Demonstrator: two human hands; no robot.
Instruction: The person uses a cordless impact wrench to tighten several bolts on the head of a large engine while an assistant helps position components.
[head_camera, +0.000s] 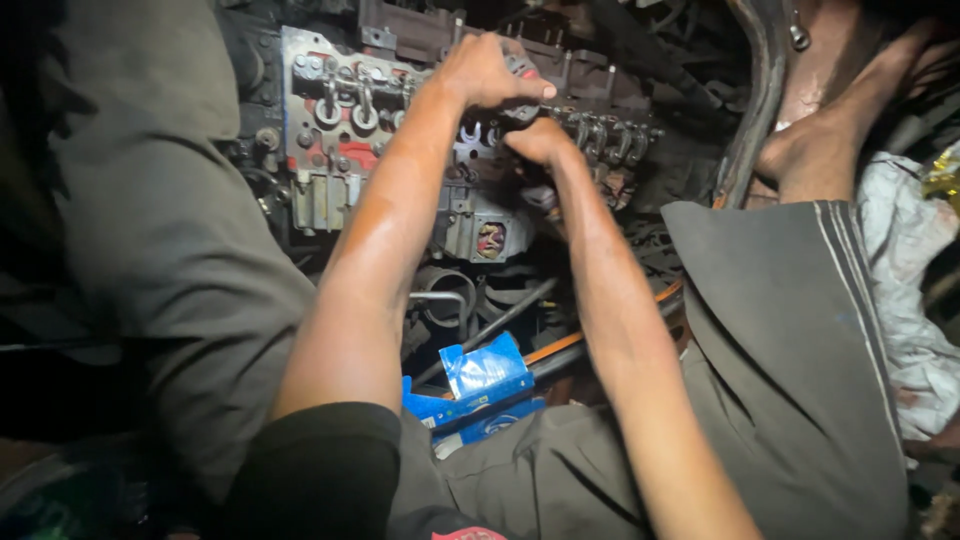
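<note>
— Up at the top centre, what do both hands meet?
— Left hand (487, 72) curls over the grimy grey metal engine block (400, 120), fingers closed on a part I cannot identify; right hand (540, 142), just below, looks fisted, its grip hidden. The block's long axis runs left to right.

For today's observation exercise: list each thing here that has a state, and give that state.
Engine head: uncovered, rocker arms exposed.
Left hand: closed on a part on the engine.
Right hand: closed, pressed against the engine.
Blue carton: torn open.
Bare foot: resting by the engine.
</note>
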